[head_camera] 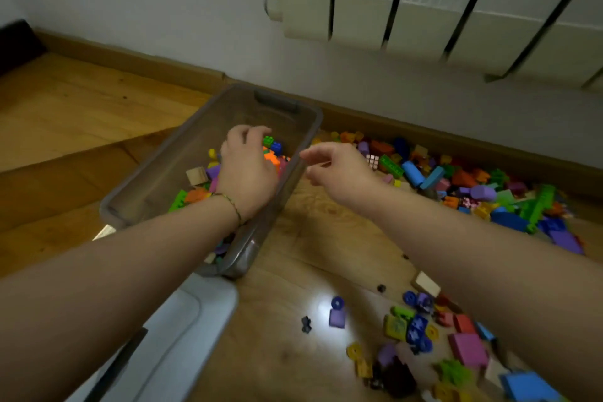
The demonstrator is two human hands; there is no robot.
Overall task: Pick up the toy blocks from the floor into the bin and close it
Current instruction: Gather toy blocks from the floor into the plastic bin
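Observation:
A clear grey bin [156, 157] stands open on the wooden floor, with several coloured blocks [195, 194] inside it. My left hand [248, 170] is over the inside of the bin, back towards me, fingers curled down onto the blocks. Its palm hides whatever is under it. My right hand [339, 166] hovers just right of the bin's rim with loosely curled fingers and nothing visible in it. A big heap of toy blocks [456, 179] lies on the floor to the right along the wall. More loose blocks [424, 330] lie near my right forearm.
The bin's pale lid [182, 330] lies flat on the floor just in front of the bin, at lower left. A white radiator [424, 19] hangs on the wall above the heap. A wooden skirting board [146, 62] runs behind the bin.

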